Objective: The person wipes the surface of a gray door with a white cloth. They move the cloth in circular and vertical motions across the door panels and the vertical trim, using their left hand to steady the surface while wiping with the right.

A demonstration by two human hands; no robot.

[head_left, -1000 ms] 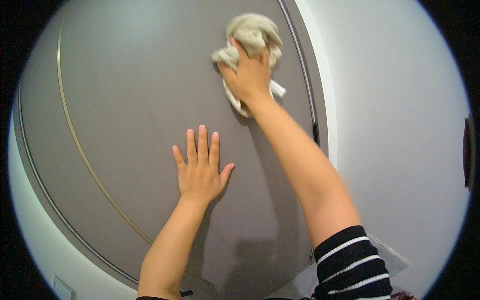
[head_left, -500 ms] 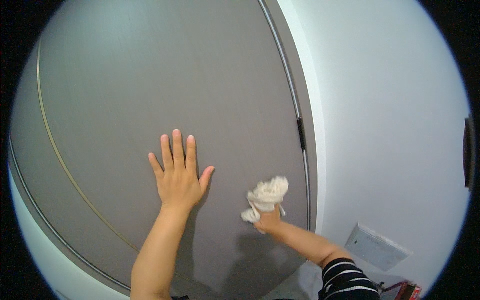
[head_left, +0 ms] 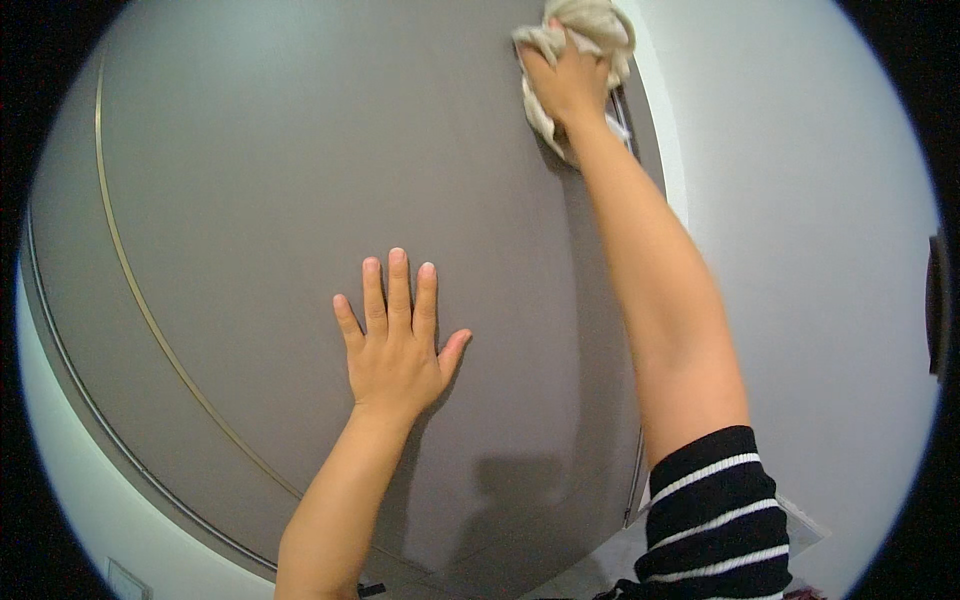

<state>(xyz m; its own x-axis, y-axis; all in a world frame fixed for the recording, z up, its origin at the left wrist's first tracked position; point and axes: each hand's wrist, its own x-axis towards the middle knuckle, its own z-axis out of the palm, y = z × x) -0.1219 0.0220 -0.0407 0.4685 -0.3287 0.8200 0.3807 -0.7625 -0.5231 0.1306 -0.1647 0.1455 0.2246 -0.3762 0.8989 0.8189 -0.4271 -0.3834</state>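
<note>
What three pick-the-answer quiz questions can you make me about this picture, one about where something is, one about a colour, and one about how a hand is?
1. Where is the cloth?
A. High up near the right edge of the door
B. On the floor
C. Under the left hand

2. What colour is the door?
A. Bright red
B. Grey-brown
C. Yellow

3. How is the left hand placed?
A. Closed in a fist
B. Holding a cup
C. Flat on the door, fingers spread

Answers:
1. A, since the right hand presses the bunched cloth high against the door, close to its right edge.
2. B, since the whole panel looks dull grey-brown, with a thin pale line curving down its left side.
3. C, since the palm lies flat on the door and all five fingers are open.
</note>
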